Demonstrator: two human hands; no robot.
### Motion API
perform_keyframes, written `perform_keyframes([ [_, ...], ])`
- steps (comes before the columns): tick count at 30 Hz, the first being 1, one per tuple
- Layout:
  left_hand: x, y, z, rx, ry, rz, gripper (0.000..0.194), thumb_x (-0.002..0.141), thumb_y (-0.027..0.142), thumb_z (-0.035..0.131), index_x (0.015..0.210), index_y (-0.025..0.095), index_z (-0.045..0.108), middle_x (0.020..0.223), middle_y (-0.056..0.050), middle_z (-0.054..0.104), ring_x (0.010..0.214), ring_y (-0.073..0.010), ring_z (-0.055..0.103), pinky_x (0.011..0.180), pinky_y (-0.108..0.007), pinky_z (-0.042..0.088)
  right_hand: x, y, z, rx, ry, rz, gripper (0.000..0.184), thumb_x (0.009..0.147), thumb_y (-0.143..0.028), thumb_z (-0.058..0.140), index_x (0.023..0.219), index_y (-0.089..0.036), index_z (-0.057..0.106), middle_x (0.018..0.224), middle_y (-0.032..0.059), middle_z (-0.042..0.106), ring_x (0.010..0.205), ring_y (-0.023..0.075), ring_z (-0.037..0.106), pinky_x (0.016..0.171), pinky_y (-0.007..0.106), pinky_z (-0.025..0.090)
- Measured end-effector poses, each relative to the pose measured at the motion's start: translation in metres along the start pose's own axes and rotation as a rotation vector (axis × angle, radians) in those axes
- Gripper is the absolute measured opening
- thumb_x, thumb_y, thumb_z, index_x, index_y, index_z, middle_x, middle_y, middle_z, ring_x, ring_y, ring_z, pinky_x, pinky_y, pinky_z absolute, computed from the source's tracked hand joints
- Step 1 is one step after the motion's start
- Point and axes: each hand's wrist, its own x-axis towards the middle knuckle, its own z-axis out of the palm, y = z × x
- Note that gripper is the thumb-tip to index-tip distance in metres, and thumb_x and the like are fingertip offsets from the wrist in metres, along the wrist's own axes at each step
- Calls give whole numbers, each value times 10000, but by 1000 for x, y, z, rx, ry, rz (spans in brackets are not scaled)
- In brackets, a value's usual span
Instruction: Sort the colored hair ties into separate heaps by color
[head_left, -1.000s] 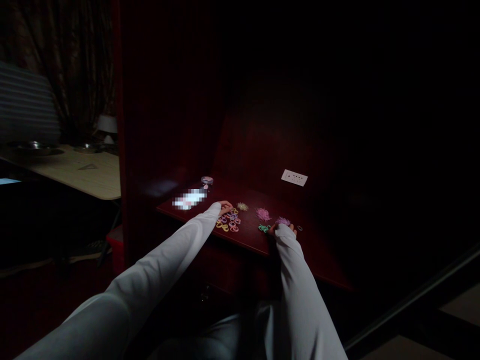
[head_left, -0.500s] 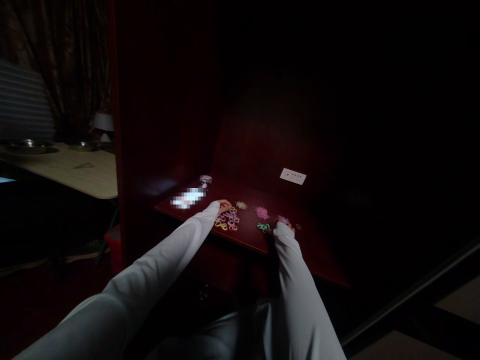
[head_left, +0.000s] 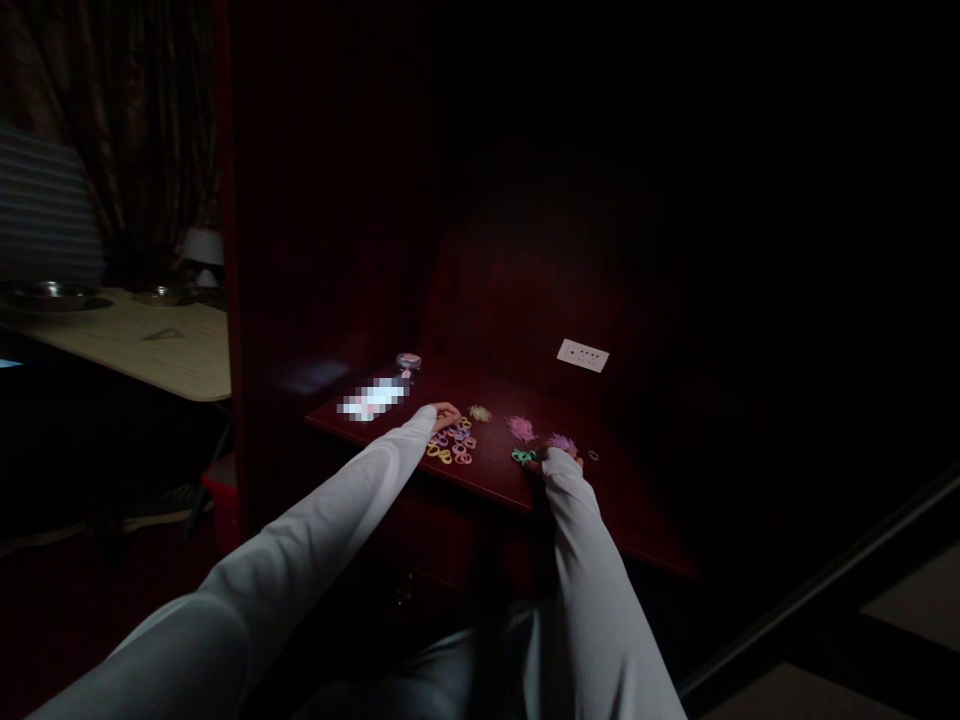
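Left edge: bright, pixelated rectangle (head_left: 373, 399) near the rim of the dark-red wooden tabletop (head_left: 499, 474).
Left hand (head_left: 446, 412): fingers together, at the multicoloured round bands (head_left: 459, 440) near the front edge; pinching, cannot tell.
Middle: a tabletop strip, then green round bands (head_left: 523, 456), pink stringy pile (head_left: 520, 429) behind.
Right hand (head_left: 553, 453): between green bands and purple stringy pile (head_left: 562, 441); fingers mostly hidden, grip unclear.
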Motion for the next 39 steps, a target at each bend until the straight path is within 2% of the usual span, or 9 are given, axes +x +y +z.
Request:
perform_keyframes([
  [7,1,0,2,19,11,-6,363,721,460,908,780,162,709,705,-47,734,681,-187,661,684,-308,529,0,1,3,45,44,-29,402,964,-343,666,1356,-283,733,1409,108,721,1461,323,507,1218,487,314],
  [12,-2,4,1,-1,11,-25,332,729,410,915,758,155,704,699,-55,730,699,-199,680,689,-312,529,1,2,3,152,37,-47,287,958,-307,668,1226,-270,766,1232,60,787,1314,259,616,1218,439,287],
  [16,-1,3,2,-13,11,-25,340,734,402,921,777,145,703,691,-45,726,676,-187,681,680,-299,521,2,3,4,222,14,-54,229,961,-320,660,1149,-267,781,1156,51,802,1207,244,666,1249,464,219],
  [20,1,-1,4,16,32,-36,362,729,429,921,776,150,694,656,-27,709,642,-174,662,629,-277,494,2,3,4,231,14,-54,226,960,-384,648,1099,-275,788,1109,52,805,1135,241,678,1227,476,239],
  [29,0,-2,5,13,41,4,402,704,490,910,744,168,673,640,-30,682,670,-195,660,650,-302,502,1,2,2,220,-10,-53,220,965,-367,642,1107,-254,766,1163,64,800,1170,239,673,1218,467,224],
  [32,0,0,5,12,37,-3,376,718,462,905,756,163,681,655,-33,699,662,-190,661,656,-302,515,2,2,2,204,3,-44,190,953,-342,662,1098,-267,758,1179,47,799,1175,224,677,1217,452,243],
  [35,-1,1,5,23,43,-18,347,743,431,900,769,154,693,676,-43,719,664,-188,675,667,-303,536,3,3,3,206,-4,-56,177,952,-340,664,1086,-271,759,1165,43,804,1176,236,682,1230,483,236],
  [39,-1,1,5,34,38,-15,378,747,472,902,768,156,695,654,-38,714,637,-184,677,634,-293,535,3,3,3,221,7,-66,187,940,-336,672,1083,-265,770,1147,48,807,1168,254,686,1237,514,228],
])
